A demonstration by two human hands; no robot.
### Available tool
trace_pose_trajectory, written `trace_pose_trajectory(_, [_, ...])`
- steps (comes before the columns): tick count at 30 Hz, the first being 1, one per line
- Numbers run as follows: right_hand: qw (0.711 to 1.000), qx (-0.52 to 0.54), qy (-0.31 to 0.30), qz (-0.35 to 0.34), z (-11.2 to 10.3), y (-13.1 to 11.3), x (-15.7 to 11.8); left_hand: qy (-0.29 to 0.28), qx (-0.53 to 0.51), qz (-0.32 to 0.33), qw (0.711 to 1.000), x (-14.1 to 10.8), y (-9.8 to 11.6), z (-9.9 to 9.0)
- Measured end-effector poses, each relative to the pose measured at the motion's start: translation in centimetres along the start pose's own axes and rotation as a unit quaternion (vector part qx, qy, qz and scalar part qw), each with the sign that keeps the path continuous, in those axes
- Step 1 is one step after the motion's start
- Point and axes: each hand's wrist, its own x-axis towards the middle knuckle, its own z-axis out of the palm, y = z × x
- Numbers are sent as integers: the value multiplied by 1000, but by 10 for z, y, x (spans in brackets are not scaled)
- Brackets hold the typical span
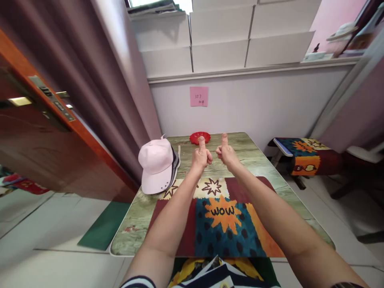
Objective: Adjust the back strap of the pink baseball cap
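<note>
My left hand [201, 155] is raised over the far half of the table, fingers curled into a fist and thumb pointing up. A little to its right, my right hand [226, 152] makes the same thumbs-up shape. Neither fist shows anything in it, and a small gap lies between them. Behind my left thumb sits a red scalloped dish [198, 137]. To the left of my left hand, a pink cap [156, 164] rests on top of darker and white caps at the table's edge.
The wood-grain table [132, 234] carries a colourful mat [223, 214] marked "WOW". A pink note [199, 96] is stuck on the wall behind. An orange-edged door [99, 152] and curtain [129, 72] stand left; a second, smaller table [309, 154] is at right.
</note>
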Motion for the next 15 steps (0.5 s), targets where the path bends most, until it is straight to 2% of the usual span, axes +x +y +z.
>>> trace_pose_trajectory(6, [998, 11, -14, -54, 0, 5, 1, 8, -7, 23, 1000, 3, -6, -1])
trace_pose_trajectory(8, [997, 25, -9, -66, 0, 12, 1, -5, -9, 30, 1000, 5, -13, -1])
trace_pose_trajectory(10, [996, 41, 12, -81, 2, 25, -2, -31, 15, 54, 998, 3, -30, -2])
trace_pose_trajectory(12, [993, 47, 44, -98, 6, 46, -8, -38, 78, 103, 991, -3, -55, -1])
trace_pose_trajectory(13, [992, 44, 55, -105, 9, 59, -12, -23, 128, 139, 982, -8, -71, 0])
trace_pose_trajectory(15, [993, 37, 56, -98, 16, 88, -21, 5, 166, 159, 973, -21, -104, 3])
